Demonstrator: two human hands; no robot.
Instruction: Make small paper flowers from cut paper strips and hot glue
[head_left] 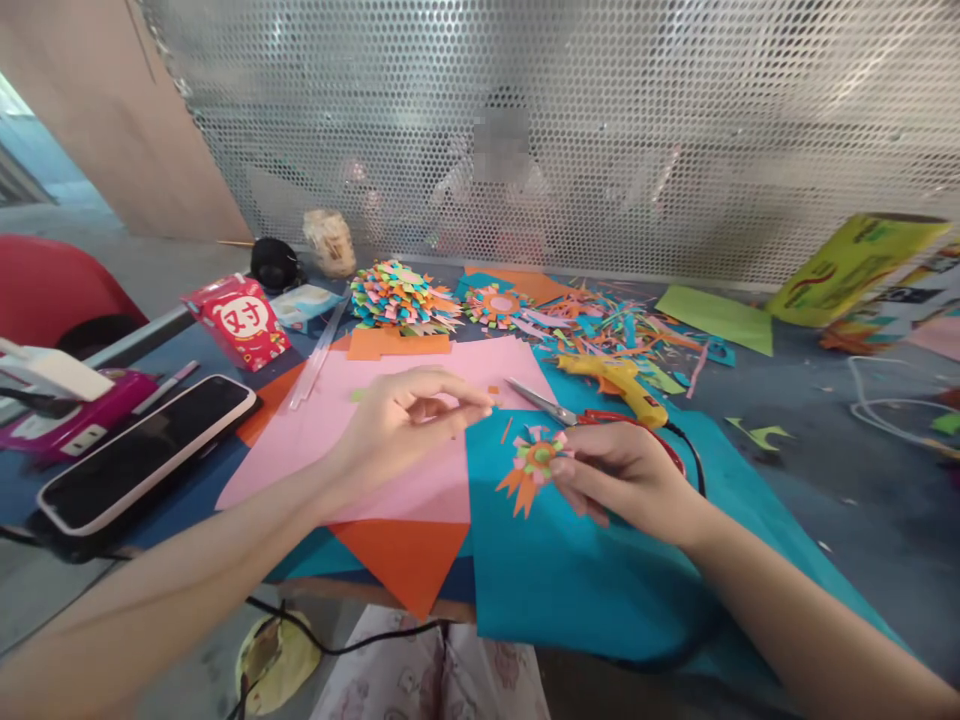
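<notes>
My right hand pinches a small paper flower with orange, pink and green petals, holding it just above the blue paper sheet. My left hand hovers over the pink paper sheet, thumb and forefinger pinched together near a tiny orange scrap; whether anything is between them I cannot make out. Scissors with red handles lie just beyond my right hand, and a yellow glue gun lies behind them.
A phone lies at the left, with a red box behind it. Finished paper flowers and cut paper scraps fill the back of the table. A perforated metal screen stands behind. Green paper lies right.
</notes>
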